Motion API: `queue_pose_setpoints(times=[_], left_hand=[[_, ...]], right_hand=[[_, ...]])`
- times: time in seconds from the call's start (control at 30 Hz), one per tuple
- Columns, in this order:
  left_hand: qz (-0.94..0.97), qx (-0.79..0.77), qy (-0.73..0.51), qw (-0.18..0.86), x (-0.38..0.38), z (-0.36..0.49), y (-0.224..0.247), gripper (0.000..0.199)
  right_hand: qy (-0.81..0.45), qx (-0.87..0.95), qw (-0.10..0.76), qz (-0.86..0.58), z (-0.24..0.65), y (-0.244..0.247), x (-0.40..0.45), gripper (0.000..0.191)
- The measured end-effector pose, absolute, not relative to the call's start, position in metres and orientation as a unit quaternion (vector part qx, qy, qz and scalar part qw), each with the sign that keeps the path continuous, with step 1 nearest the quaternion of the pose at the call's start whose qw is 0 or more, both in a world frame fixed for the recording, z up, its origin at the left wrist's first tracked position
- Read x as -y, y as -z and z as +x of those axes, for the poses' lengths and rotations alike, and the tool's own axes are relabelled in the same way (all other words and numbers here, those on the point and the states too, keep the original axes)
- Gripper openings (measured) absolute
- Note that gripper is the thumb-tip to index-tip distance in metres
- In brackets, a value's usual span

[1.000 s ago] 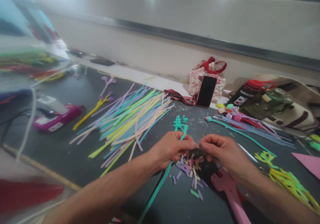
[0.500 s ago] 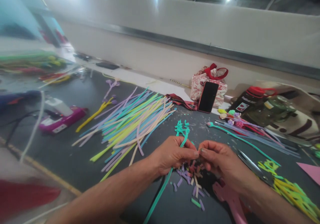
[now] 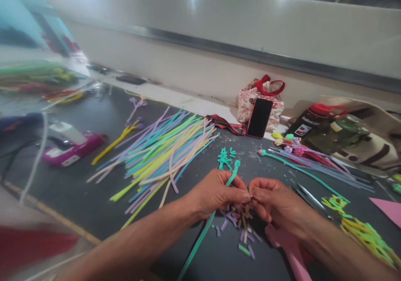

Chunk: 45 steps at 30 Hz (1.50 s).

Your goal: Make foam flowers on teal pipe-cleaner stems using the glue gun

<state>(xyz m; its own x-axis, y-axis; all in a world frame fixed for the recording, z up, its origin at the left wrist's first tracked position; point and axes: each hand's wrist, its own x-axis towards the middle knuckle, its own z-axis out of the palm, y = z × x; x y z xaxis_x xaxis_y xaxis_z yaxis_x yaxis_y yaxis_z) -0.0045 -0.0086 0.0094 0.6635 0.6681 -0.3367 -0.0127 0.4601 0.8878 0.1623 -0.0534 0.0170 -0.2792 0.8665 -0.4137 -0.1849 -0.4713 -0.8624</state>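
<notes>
My left hand (image 3: 216, 192) is closed round a turquoise pipe cleaner (image 3: 198, 243), whose looped upper end stands above the fingers and whose long tail runs down toward me. Thumb and forefinger of that hand pinch at the same spot as my right hand (image 3: 274, 195). The right fingertips are pressed together on a tiny reddish bit, too small to name. Below both hands lie short cut pieces (image 3: 231, 219) in purple, cream, red and green. Turquoise cut pieces (image 3: 223, 159) lie just beyond the left hand.
Many pastel pipe cleaners (image 3: 166, 151) spread to the left. Scissors (image 3: 313, 199), a pink plastic tool (image 3: 286, 245) and yellow-green stems (image 3: 366, 237) lie right. Behind stand a phone (image 3: 260, 118), a patterned bag (image 3: 246, 104) and a dark bottle (image 3: 308, 124). A purple power strip (image 3: 75, 149) sits left.
The view has shifted slightly. Both hands stay close together at the same place, and a reddish bit now shows between the fingertips. The turquoise stem's looped end leans a little further right.
</notes>
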Motion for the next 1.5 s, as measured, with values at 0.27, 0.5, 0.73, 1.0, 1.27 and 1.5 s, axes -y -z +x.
queue_pose_setpoints(times=[0.27,0.5,0.73,1.0,1.27,1.5], left_hand=[[0.479,-0.369,-0.218,0.766,0.008,-0.003,-0.011,0.017],[0.503,-0.360,-0.198,0.760,0.010,-0.004,-0.011,0.018],[0.557,-0.343,-0.182,0.734,0.016,-0.005,-0.021,0.028],[0.588,-0.298,-0.108,0.744,0.016,-0.004,-0.018,0.025],[0.672,-0.301,-0.076,0.672,0.020,-0.004,-0.016,0.028],[0.743,-0.308,-0.065,0.591,0.022,-0.003,-0.008,0.035]], right_hand=[[-0.617,0.438,0.347,-0.554,0.169,-0.029,0.053,0.026],[-0.590,0.487,0.305,-0.567,0.169,-0.028,0.056,0.017],[-0.562,0.519,0.315,-0.562,0.188,-0.040,0.058,0.019],[-0.483,0.618,0.267,-0.560,0.193,-0.054,0.065,0.016],[-0.359,0.737,0.225,-0.526,0.188,-0.054,0.066,0.014],[-0.306,0.773,0.197,-0.519,0.184,-0.048,0.066,0.014]])
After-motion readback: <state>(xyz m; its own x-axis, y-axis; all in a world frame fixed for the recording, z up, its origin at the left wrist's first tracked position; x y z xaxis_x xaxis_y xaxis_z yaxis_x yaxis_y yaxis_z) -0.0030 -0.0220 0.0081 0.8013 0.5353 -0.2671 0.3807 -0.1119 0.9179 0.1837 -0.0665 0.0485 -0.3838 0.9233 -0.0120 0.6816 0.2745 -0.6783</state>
